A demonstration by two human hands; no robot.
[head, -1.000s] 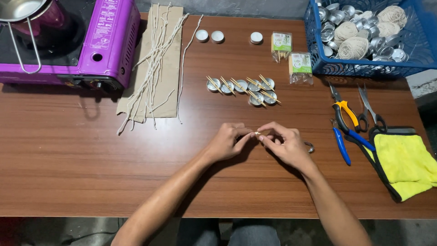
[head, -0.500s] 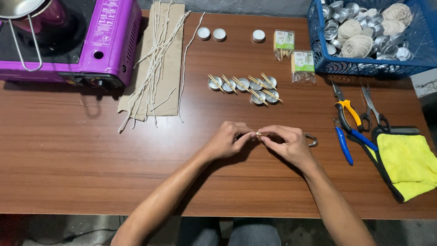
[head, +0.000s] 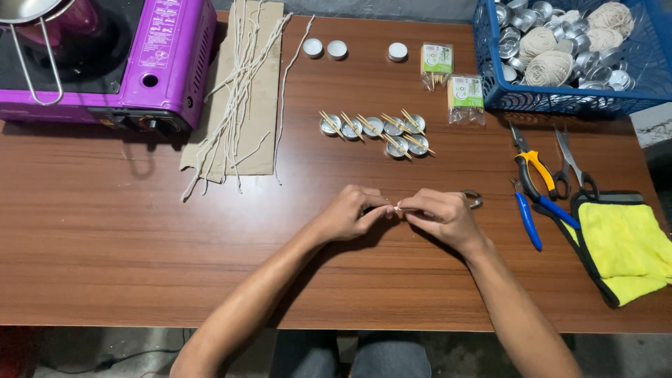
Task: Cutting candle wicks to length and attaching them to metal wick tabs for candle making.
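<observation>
Nearest me, the left hand (head: pixel 348 211) and right hand (head: pixel 441 215) meet, fingers pinched narrow on a thin stick (head: pixel 397 208), perhaps a toothpick, steadied above the counter (head: pixel 105 245). Beyond the stick sit small metal cups (head: pixel 374 127) bridged by sticks; farther, the blue basket (head: pixel 560 101).

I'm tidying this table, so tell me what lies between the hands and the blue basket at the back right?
In the head view, a row of small metal cups with toothpicks, then two toothpick packets by the blue basket.
</observation>
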